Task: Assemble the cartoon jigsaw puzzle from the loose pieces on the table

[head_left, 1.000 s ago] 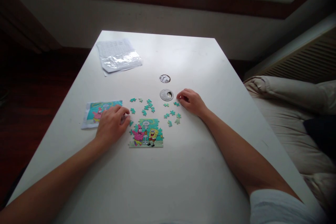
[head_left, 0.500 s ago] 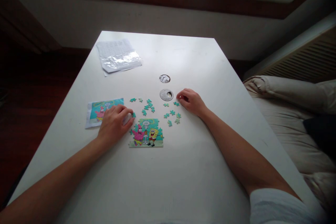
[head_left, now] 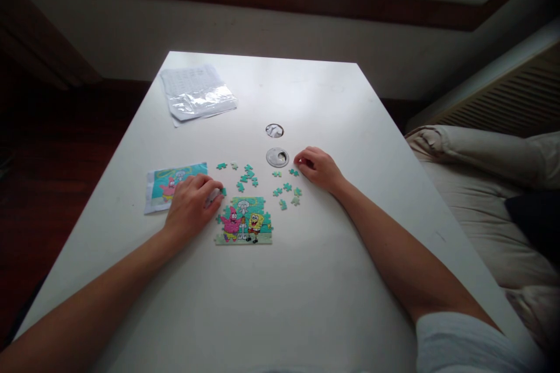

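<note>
A partly joined jigsaw puzzle (head_left: 243, 221), with a pink starfish, a yellow sponge and a tall pale figure, lies flat on the white table. Left of it, my left hand (head_left: 193, 201) has its fingers curled over the right side of a flat picture packet (head_left: 164, 187), whose whitish edge shows between thumb and fingers. One green puzzle piece (head_left: 223, 192) touches or lies just beyond those fingertips. My right hand (head_left: 320, 168) rests loosely closed on the table, with nothing visible in it. Close to its fingers is a loose green puzzle piece (head_left: 293, 172).
More loose green pieces lie behind the puzzle (head_left: 248, 170) and to its right (head_left: 287, 187). A round grommet cover (head_left: 277, 157) sits before a round table hole (head_left: 275, 130). Papers in a clear sleeve (head_left: 196, 93) lie at the back left. A cushioned seat (head_left: 464, 204) stands at right.
The picture packet has shifted slightly to the right along with my left hand. My right hand, the puzzle and the loose pieces look unmoved.
</note>
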`<state>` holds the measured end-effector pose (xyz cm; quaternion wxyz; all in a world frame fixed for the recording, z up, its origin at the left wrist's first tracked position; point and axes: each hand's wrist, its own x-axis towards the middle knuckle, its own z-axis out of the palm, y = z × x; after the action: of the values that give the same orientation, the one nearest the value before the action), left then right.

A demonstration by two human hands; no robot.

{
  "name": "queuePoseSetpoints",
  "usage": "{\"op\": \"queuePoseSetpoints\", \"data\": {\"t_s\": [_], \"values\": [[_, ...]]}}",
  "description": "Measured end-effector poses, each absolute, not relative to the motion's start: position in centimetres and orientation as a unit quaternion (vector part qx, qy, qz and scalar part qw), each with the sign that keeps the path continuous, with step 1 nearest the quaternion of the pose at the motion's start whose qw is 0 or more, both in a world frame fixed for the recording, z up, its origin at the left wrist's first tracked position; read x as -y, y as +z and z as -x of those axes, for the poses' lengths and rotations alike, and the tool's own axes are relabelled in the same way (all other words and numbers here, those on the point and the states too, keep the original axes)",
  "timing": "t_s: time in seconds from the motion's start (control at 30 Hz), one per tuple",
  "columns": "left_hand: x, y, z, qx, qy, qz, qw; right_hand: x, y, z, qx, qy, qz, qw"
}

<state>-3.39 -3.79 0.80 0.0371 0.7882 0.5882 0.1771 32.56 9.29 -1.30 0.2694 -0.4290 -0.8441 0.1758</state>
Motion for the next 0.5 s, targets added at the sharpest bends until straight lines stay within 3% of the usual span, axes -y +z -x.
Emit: {"op": "queuePoseSetpoints", "data": {"t_s": [0.5], "values": [[3.93, 0.84, 3.24, -0.592, 0.16, -0.79, 0.012, -9.26, -1.29, -32.51, 0.845, 0.172, 0.431, 0.267]]}}
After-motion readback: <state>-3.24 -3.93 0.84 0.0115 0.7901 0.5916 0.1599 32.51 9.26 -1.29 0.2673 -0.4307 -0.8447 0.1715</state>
